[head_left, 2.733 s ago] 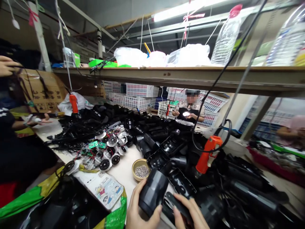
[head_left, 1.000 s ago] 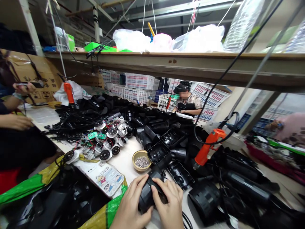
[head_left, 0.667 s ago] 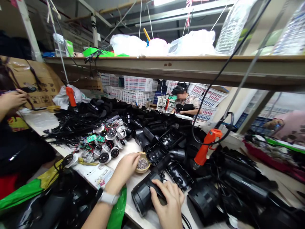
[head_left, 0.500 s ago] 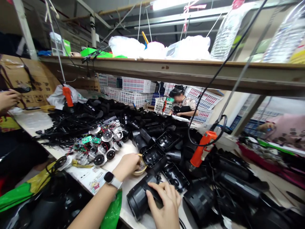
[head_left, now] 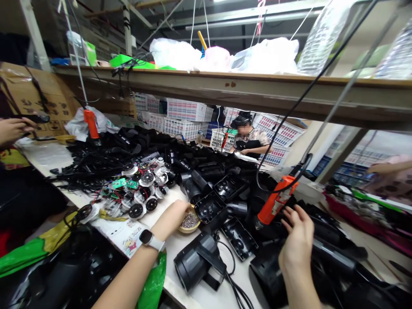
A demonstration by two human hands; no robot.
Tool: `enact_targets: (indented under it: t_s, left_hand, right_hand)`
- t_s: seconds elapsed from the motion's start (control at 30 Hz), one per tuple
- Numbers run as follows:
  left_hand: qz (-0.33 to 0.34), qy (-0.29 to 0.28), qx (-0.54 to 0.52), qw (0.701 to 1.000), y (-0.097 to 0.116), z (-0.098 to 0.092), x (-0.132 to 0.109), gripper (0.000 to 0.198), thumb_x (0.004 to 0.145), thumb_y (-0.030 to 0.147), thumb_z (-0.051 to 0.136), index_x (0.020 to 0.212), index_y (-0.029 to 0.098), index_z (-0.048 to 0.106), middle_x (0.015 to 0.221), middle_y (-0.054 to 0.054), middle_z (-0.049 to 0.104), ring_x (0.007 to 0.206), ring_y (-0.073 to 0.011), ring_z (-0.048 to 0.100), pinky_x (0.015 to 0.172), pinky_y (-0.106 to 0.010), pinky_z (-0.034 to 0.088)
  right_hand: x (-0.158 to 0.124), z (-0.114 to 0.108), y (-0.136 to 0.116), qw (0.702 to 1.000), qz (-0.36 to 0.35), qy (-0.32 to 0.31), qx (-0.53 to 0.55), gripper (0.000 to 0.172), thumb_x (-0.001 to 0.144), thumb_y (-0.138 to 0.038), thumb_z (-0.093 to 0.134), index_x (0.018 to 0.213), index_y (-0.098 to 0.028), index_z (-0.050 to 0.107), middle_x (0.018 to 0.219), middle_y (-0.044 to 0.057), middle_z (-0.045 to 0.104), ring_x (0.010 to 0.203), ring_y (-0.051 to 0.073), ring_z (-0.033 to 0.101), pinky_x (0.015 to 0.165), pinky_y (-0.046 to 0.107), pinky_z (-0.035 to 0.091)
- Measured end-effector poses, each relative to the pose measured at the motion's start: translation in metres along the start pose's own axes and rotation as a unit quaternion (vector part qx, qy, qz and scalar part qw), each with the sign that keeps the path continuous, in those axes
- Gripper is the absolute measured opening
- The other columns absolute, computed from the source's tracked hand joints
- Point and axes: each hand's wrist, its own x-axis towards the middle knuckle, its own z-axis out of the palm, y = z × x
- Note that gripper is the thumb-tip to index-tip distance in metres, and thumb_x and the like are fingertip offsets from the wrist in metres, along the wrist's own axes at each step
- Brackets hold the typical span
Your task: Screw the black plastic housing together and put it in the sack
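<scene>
My left hand, below a wrist with a white-strapped watch, is at the rim of a small yellow bowl of tiny metal screws. Its fingers are bent together and their tips are mostly hidden. My right hand is raised with fingers apart, beside a hanging orange electric screwdriver, with nothing seen in it. On the table in front of me lies a black appliance body, hair-dryer-like, with a black cord. No hand touches it.
Black half shells lie behind the appliance body. Left of the bowl is a pile of fan motors with circuit boards. A second orange screwdriver hangs at left. A shelf crosses overhead. Co-workers sit at left, right and behind.
My right hand has let go of the black appliance body and moved right and up to the orange screwdriver. My left hand has shifted slightly at the bowl, where more screws show.
</scene>
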Motion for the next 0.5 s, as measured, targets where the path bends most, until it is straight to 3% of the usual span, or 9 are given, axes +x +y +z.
enact_targets:
  t_s: [0.07, 0.13, 0.2, 0.3, 0.4, 0.43, 0.5]
  left_hand:
    - [0.007, 0.033, -0.029, 0.999, 0.005, -0.006, -0.003, 0.011, 0.099, 0.023, 0.065, 0.099, 0.014, 0.072, 0.095, -0.004, 0.075, 0.09, -0.0187, 0.072, 0.091, -0.042, 0.059]
    - [0.016, 0.071, -0.066, 0.995, 0.015, -0.015, -0.01, 0.012, 0.098, 0.017, 0.063, 0.105, 0.014, 0.073, 0.102, -0.007, 0.076, 0.097, -0.0206, 0.072, 0.096, -0.043, 0.057]
    - [0.025, 0.107, -0.112, 0.988, 0.028, -0.024, -0.023, 0.022, 0.097, 0.015, 0.058, 0.114, 0.015, 0.073, 0.105, -0.009, 0.076, 0.099, -0.022, 0.071, 0.096, -0.042, 0.056]
    - [0.033, 0.151, -0.193, 0.969, 0.049, -0.032, -0.055, 0.032, 0.102, 0.026, 0.048, 0.123, 0.017, 0.071, 0.094, -0.008, 0.074, 0.085, -0.0201, 0.072, 0.085, -0.035, 0.059]
    - [0.019, 0.175, -0.283, 0.943, 0.071, -0.02, -0.096, 0.034, 0.106, 0.038, 0.046, 0.112, 0.021, 0.074, 0.077, -0.002, 0.072, 0.07, -0.0163, 0.073, 0.071, -0.028, 0.061]
    - [0.002, 0.178, -0.336, 0.925, 0.079, -0.012, -0.11, 0.033, 0.106, 0.044, 0.05, 0.106, 0.022, 0.075, 0.07, 0.0, 0.071, 0.062, -0.0144, 0.072, 0.063, -0.024, 0.059]
    - [-0.059, 0.202, -0.556, 0.804, 0.098, 0.004, -0.133, 0.035, 0.095, 0.055, 0.068, 0.088, 0.022, 0.074, 0.064, 0.003, 0.068, 0.043, -0.0092, 0.063, 0.044, -0.017, 0.05]
  right_hand:
    - [0.006, 0.005, 0.0, 0.994, 0.055, -0.096, 0.016, 0.07, 0.075, -0.071, 0.066, 0.118, -0.016, 0.064, 0.113, 0.013, 0.067, 0.117, 0.033, 0.062, 0.107, 0.054, 0.044]
    - [0.002, 0.009, -0.005, 0.985, 0.085, -0.144, 0.032, 0.07, 0.071, -0.073, 0.073, 0.114, -0.017, 0.066, 0.108, 0.011, 0.07, 0.109, 0.03, 0.066, 0.1, 0.049, 0.05]
    - [-0.007, 0.008, -0.013, 0.985, 0.081, -0.142, 0.051, 0.069, 0.065, -0.067, 0.084, 0.113, -0.021, 0.065, 0.111, 0.007, 0.07, 0.104, 0.025, 0.067, 0.095, 0.041, 0.053]
    - [-0.022, -0.008, -0.026, 0.99, 0.075, -0.117, 0.038, 0.07, 0.056, -0.061, 0.092, 0.108, -0.022, 0.065, 0.107, 0.006, 0.071, 0.092, 0.021, 0.067, 0.082, 0.032, 0.057]
    - [-0.042, -0.027, -0.035, 0.98, 0.1, -0.158, -0.066, 0.07, 0.045, -0.053, 0.098, 0.099, -0.018, 0.071, 0.102, 0.012, 0.073, 0.082, 0.025, 0.069, 0.065, 0.032, 0.058]
    - [-0.052, -0.031, -0.038, 0.972, 0.106, -0.19, -0.089, 0.067, 0.045, -0.052, 0.098, 0.096, -0.017, 0.072, 0.098, 0.013, 0.074, 0.076, 0.026, 0.069, 0.06, 0.032, 0.057]
    - [-0.077, -0.029, -0.044, 0.959, 0.117, -0.246, -0.073, 0.056, 0.056, -0.053, 0.092, 0.093, -0.018, 0.07, 0.081, 0.009, 0.071, 0.063, 0.023, 0.064, 0.053, 0.032, 0.053]
